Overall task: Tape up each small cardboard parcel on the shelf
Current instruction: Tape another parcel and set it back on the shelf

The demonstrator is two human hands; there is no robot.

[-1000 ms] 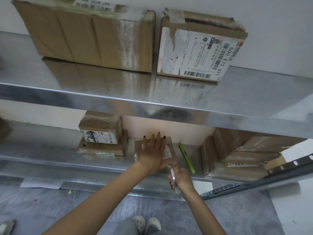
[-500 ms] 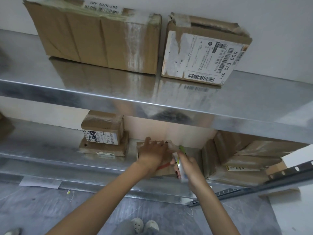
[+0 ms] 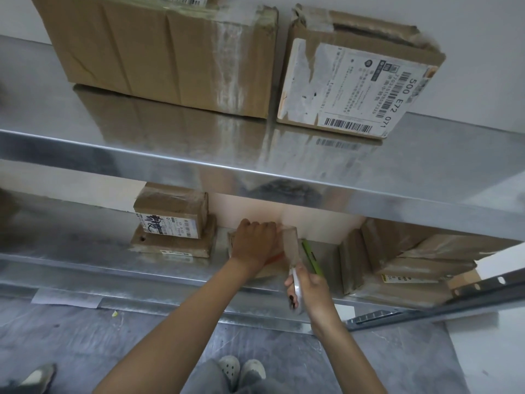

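Pinning the small parcel [image 3: 270, 271] on the lower shelf [image 3: 85, 251], just right of two stacked parcels [image 3: 173, 223], the left hand [image 3: 254, 243] curls over its far edge and should bear down firmly there. The tape strip [image 3: 291, 245] runs taut to the tape roll [image 3: 296, 290] clamped in the right hand [image 3: 314, 291], which ought to pull low and straight so it lands unwrinkled; a green knife [image 3: 312, 258] lies beside.

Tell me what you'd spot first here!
A big brown cardboard box and a cardboard box with a torn white label sit side by side on the shiny metal upper shelf. Below it, the left hand holds a small brown cardboard parcel while the right hand grips a roll of clear tape, its strip stretched up to the parcel.
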